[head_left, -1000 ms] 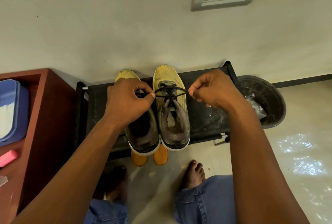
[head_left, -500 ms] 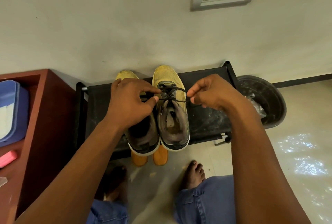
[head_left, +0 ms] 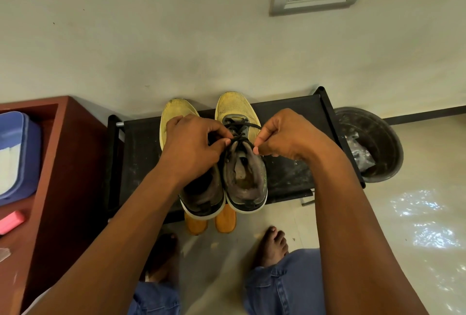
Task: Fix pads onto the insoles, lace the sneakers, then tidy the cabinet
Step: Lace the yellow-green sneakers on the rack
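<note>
Both ends of the lace (head_left: 239, 139) are pinched, left hand (head_left: 194, 145) and right hand (head_left: 285, 138); I should pull evenly outward from the fingertips over the sneaker (head_left: 242, 160).

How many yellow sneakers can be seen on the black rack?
2. The left sneaker is partly under the left hand; the right sneaker stands beside it, being laced. None seem hidden.

Two worn yellow sneakers (head_left: 242, 163) stand side by side on the black rack (head_left: 290, 112), toes to the wall — a black lace (head_left: 242, 128) crosses the right one's eyelets.
</note>
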Demonstrator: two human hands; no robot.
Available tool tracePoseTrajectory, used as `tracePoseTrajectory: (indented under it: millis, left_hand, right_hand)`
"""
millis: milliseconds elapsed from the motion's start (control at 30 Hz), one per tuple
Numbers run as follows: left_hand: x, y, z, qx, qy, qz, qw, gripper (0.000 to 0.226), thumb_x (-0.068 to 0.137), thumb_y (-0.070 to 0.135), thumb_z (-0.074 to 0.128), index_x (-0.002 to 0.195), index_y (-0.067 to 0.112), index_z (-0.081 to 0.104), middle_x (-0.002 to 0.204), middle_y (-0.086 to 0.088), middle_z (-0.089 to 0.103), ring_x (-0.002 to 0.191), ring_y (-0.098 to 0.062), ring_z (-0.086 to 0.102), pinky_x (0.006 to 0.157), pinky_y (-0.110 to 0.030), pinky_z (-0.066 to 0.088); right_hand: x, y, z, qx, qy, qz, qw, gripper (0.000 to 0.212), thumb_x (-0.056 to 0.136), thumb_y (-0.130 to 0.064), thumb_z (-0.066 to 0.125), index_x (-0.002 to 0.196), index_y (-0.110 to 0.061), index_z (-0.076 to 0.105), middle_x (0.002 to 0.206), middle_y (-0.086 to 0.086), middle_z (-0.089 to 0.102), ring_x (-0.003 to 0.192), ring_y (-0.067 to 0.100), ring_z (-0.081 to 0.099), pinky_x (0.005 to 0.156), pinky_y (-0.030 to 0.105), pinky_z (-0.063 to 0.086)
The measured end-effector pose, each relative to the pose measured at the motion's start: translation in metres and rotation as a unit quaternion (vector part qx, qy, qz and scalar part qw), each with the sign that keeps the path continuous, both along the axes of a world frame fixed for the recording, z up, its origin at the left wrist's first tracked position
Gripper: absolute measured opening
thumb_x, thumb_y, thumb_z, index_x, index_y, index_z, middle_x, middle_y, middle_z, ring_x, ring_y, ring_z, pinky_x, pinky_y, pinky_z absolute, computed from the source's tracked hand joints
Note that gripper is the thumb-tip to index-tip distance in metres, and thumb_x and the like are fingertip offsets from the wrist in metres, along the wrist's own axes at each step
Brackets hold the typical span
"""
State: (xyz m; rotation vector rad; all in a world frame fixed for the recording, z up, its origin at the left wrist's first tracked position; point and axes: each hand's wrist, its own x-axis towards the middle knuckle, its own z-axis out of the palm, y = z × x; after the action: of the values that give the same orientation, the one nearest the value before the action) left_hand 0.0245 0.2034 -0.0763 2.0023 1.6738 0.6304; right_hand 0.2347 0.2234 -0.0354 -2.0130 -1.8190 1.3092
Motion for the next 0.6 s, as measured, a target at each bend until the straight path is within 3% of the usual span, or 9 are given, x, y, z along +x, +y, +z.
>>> tracePoseTrajectory:
  millis: [200,367,533,600]
  left_hand:
    - [-0.0007,-0.0001,0.001,0.006,0.008,-0.003,1.0,0.015,0.085,0.045,0.069,0.097,0.043,0.077,0.091,0.022,0.074,0.094,-0.007,0.067,0.098,-0.055,0.049]
    - [-0.0033,-0.0005,0.0018,0.027,0.052,0.014,0.998,0.008,0.087,0.038,0.078,0.092,0.043,0.077,0.085,0.022,0.072,0.092,-0.01,0.066,0.1,-0.055,0.046]
    - [-0.0017,-0.0008,0.0034,0.012,0.046,0.007,0.999,0.008,0.086,0.036,0.077,0.091,0.043,0.077,0.084,0.021,0.072,0.091,-0.009,0.067,0.098,-0.054,0.048]
    - [-0.0026,-0.0006,0.0029,-0.005,0.028,0.0,1.0,0.008,0.087,0.037,0.078,0.093,0.042,0.077,0.084,0.021,0.073,0.091,-0.008,0.067,0.097,-0.054,0.049]
  right_hand:
    - [0.0001,-0.0031,0.0032,0.02,-0.044,0.001,0.999,0.01,0.077,-0.022,0.086,0.074,-0.017,0.078,0.075,0.002,0.073,0.078,0.019,0.07,0.081,0.041,0.062]
    - [-0.0003,-0.0041,0.0057,0.029,-0.061,-0.019,0.998,0.02,0.074,-0.034,0.085,0.074,-0.016,0.076,0.078,0.002,0.074,0.078,0.019,0.071,0.076,0.039,0.061]
    - [0.0009,-0.003,0.006,0.032,-0.055,-0.012,0.998,0.011,0.073,-0.025,0.082,0.07,-0.016,0.076,0.065,-0.003,0.068,0.063,0.014,0.059,0.065,0.034,0.053]
    - [0.0016,-0.0018,0.0046,0.029,-0.027,-0.003,0.999,0.006,0.075,-0.019,0.078,0.07,-0.017,0.077,0.062,-0.005,0.07,0.065,0.011,0.062,0.071,0.035,0.056]
